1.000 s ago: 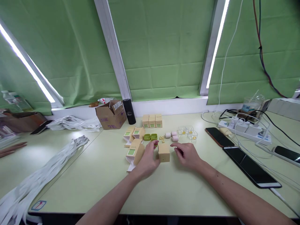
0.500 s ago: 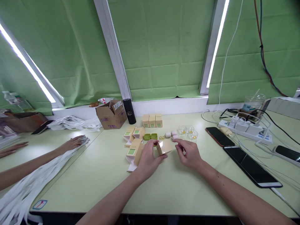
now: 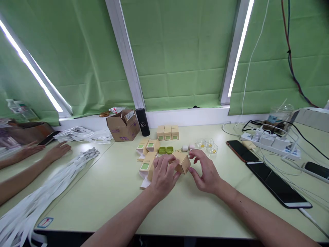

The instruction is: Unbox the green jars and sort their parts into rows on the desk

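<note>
**Small carton (image 3: 183,164) being clamped in left hand (image 3: 164,174), right hand (image 3: 203,169) at its far-right end**

At the near left edge of the table (image 3: 110,212), a blue-framed label (image 3: 45,222) is showing, with a long bundle of white straps (image 3: 56,187) lying beside it. At near right, a large phone (image 3: 279,183) is lying face up.

At centre, the left hand is clamping the small carton between fingers and thumb, holding it tilted over the table; whether its underside is touching the surface cannot be told. The right hand is keeping thumb and forefinger apart at the carton's right end; whether they are pressing on it cannot be told.

Just left of the left hand, an open carton (image 3: 148,163) with a green panel is lying, its white flap extending nearward. At far left, a co-worker's hands (image 3: 58,152) are resting palm down.

Beyond the small carton, two green containers (image 3: 166,150) are sitting side by side, with tiny yellowish pieces (image 3: 178,150), pale rolls (image 3: 185,148) and clear cups (image 3: 207,144) lying to their right. Farther back, three cartons (image 3: 168,133) are standing in a row, and a brown cardboard box (image 3: 123,128) and a black cylinder (image 3: 143,122) are standing left of them.
</note>
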Motion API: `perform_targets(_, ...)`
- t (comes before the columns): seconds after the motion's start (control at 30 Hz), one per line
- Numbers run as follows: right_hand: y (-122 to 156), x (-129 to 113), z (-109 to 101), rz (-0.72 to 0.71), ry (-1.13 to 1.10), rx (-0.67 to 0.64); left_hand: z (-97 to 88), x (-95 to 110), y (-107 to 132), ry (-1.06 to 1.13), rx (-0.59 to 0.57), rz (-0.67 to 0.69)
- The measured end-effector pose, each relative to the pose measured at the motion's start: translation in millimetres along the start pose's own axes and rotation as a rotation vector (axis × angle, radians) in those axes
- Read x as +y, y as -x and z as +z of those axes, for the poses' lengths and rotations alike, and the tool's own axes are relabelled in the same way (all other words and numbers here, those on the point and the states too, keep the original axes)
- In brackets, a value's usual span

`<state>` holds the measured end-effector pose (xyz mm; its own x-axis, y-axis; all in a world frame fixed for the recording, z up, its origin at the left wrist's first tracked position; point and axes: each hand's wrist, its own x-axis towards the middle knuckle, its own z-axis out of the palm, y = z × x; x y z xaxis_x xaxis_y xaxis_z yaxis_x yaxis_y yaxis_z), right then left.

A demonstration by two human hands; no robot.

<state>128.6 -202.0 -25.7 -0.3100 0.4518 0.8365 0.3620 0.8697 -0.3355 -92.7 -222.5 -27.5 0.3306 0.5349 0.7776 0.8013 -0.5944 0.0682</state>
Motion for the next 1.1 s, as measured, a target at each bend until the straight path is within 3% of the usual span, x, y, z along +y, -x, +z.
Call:
perform_targets(0.27,2.4,-8.6,7.6,-0.026,0.024,-0.080,0.5,4.0,1.4,0.028,-0.015,0.034)
perform_targets(0.7,1.8,-13.1,9.5,-0.018,-0.018,-0.108,2.0,7.5,2.0,-0.150,-0.025,0.113)
perform_targets(1.0,2.2,-15.0,10.1,0.002,0.031,-0.117,2.2,10.2,-6.5,-0.252,0.158,0.264)
perform_targets(1.1,2.8,-14.3,11.3,0.004,0.058,-0.101,2.8,11.1,-8.7,-0.230,0.159,0.279)
